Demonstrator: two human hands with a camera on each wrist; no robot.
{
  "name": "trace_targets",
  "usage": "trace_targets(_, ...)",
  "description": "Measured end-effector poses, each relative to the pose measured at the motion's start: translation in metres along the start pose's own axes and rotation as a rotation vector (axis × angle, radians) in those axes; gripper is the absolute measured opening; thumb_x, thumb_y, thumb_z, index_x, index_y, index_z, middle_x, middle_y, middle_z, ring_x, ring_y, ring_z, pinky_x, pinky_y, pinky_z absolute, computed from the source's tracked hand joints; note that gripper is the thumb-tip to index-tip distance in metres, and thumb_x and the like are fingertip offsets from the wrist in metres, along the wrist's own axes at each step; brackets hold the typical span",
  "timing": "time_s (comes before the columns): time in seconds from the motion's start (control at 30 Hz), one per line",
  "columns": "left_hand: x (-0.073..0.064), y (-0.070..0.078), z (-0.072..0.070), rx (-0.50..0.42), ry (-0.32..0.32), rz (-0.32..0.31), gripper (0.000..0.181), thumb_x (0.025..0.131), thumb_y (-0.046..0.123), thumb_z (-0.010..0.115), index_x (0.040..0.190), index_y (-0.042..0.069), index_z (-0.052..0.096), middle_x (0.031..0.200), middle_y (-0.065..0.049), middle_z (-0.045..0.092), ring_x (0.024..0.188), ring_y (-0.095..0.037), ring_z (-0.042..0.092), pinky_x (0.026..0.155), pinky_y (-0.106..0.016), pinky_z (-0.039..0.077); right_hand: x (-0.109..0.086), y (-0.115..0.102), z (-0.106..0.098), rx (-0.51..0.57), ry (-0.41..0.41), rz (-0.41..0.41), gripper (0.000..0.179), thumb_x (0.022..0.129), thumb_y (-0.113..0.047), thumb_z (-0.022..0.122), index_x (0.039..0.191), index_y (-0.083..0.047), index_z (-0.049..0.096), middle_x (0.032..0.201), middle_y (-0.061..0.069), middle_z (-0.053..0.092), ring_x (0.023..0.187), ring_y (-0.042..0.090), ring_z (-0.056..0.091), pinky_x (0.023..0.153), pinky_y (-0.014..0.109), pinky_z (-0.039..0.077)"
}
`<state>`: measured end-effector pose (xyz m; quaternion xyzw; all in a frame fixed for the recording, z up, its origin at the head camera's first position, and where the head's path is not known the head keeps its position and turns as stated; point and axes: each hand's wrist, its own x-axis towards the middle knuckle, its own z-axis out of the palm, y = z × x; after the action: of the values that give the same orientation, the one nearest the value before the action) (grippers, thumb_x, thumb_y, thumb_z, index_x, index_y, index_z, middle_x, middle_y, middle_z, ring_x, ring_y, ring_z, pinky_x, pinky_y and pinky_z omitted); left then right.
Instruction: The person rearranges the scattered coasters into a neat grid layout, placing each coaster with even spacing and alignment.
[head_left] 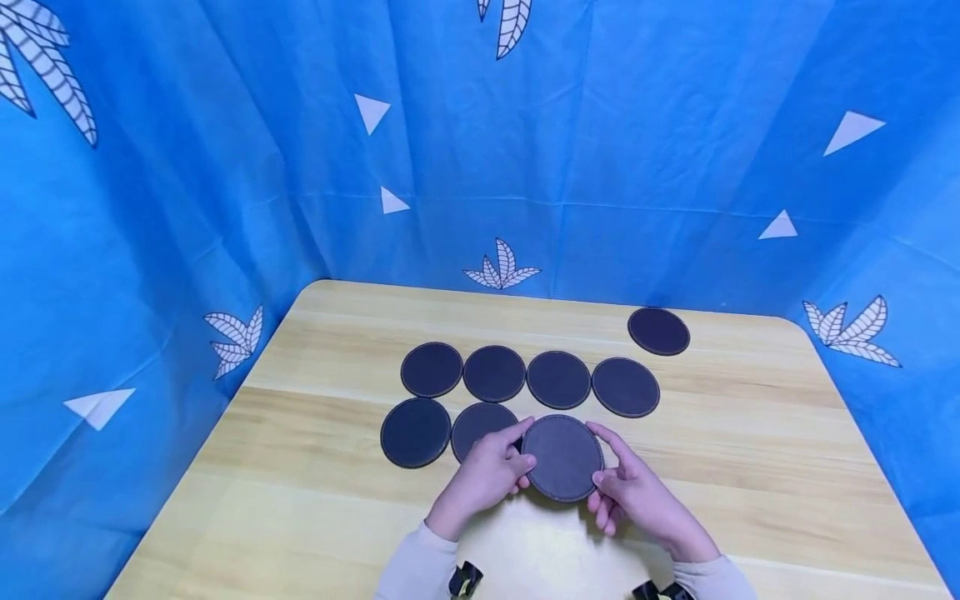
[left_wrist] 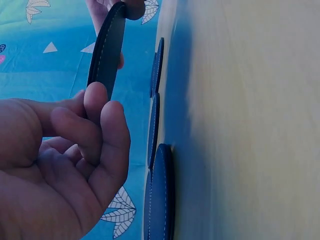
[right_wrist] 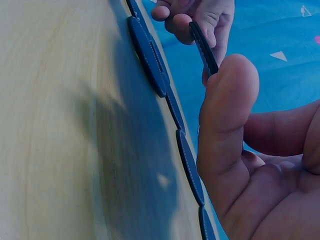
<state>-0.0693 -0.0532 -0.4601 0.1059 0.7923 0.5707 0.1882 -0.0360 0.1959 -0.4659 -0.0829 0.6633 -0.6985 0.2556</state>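
Both hands hold a round black coaster with a stitched rim (head_left: 562, 458) above the table, its flat face turned up toward the head camera. My left hand (head_left: 483, 475) pinches its left edge between thumb and fingers. At the opposite edge, my right hand (head_left: 637, 496) grips it the same way, with the lower fingers curled beneath. From the left wrist, the coaster (left_wrist: 107, 55) shows nearly edge-on, clear of the tabletop. A matching coaster (head_left: 480, 425) lies partly hidden behind the left hand, with another coaster (head_left: 416, 432) beside it on the left.
Behind these, several like coasters form a row, from a left-end coaster (head_left: 432, 369) to a right-end coaster (head_left: 626, 387). One separate coaster (head_left: 658, 331) lies near the back edge at right. A blue patterned curtain (head_left: 637, 167) surrounds the light wooden table (head_left: 787, 467).
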Motion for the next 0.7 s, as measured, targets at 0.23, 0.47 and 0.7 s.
trace_targets(0.23, 0.009, -0.002, 0.009, 0.028, -0.063, -0.050, 0.067, 0.098, 0.004, 0.064, 0.158, 0.007, 0.033, 0.061, -0.005, 0.062, 0.046, -0.018, 0.055, 0.047, -0.034, 0.052, 0.002, 0.006, -0.003, -0.017, 0.081, 0.060, 0.073, 0.102, 0.004, 0.042, 0.162, -0.012, 0.005, 0.074, 0.024, 0.062, 0.052, 0.017, 0.061, 0.049, 0.035, 0.057)
trace_targets(0.47, 0.014, -0.004, 0.017, 0.003, -0.089, -0.111, 0.072, 0.098, 0.002, 0.062, 0.160, 0.005, 0.025, 0.060, -0.008, 0.063, 0.043, -0.015, 0.051, 0.045, -0.030, 0.049, 0.007, 0.014, -0.005, -0.019, 0.178, 0.107, 0.069, 0.101, 0.003, 0.044, 0.161, -0.010, 0.014, 0.070, 0.018, 0.062, 0.050, 0.018, 0.058, 0.047, 0.034, 0.055)
trace_targets(0.7, 0.020, -0.006, 0.021, -0.023, -0.121, -0.151, 0.074, 0.098, -0.003, 0.060, 0.159, -0.001, 0.020, 0.060, -0.010, 0.062, 0.045, -0.013, 0.051, 0.044, -0.024, 0.047, 0.012, 0.021, -0.010, -0.020, 0.214, 0.142, 0.067, 0.101, 0.003, 0.045, 0.160, -0.005, 0.015, 0.071, 0.019, 0.064, 0.050, 0.019, 0.060, 0.047, 0.036, 0.056)
